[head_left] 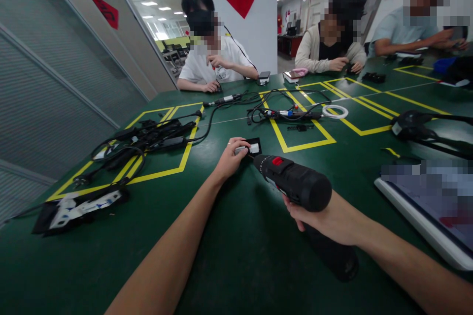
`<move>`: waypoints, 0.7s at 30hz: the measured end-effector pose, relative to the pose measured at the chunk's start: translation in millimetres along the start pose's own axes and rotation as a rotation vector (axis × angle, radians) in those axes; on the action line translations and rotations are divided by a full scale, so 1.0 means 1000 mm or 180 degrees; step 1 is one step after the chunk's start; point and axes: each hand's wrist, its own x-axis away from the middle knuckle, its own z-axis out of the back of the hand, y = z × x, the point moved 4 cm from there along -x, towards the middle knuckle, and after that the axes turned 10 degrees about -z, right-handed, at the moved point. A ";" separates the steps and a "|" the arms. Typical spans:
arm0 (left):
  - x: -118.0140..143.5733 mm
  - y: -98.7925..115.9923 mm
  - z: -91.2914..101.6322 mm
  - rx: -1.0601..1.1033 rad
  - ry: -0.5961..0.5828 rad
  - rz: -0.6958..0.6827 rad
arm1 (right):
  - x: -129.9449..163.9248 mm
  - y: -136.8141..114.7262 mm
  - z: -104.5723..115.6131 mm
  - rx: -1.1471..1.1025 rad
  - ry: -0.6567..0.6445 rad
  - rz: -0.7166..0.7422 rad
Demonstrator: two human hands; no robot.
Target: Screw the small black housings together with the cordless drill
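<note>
My right hand is wrapped round the grip of a black cordless drill with a red switch on top. The drill's nose points away and to the left, its tip close to my left hand's fingers. My left hand rests on the table, fingers bent and closed on a small flat black piece that bears a white patch. The fingers cover part of that piece, and whether the drill's bit touches it I cannot tell.
Tangled black cables lie at left, near a black and white pouch. Ahead are corded tools, a small black bit set and a white ring. A large tablet-like device sits at right. Several people sit opposite.
</note>
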 end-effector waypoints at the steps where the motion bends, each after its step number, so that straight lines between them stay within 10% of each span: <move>1: 0.000 0.000 0.000 0.0007 0.0000 0.0008 | 0.000 0.000 0.000 0.0011 0.0011 0.0008; 21: 0.000 -0.001 -0.001 0.0015 0.0004 -0.0037 | 0.001 -0.001 0.000 0.0020 0.0043 0.0076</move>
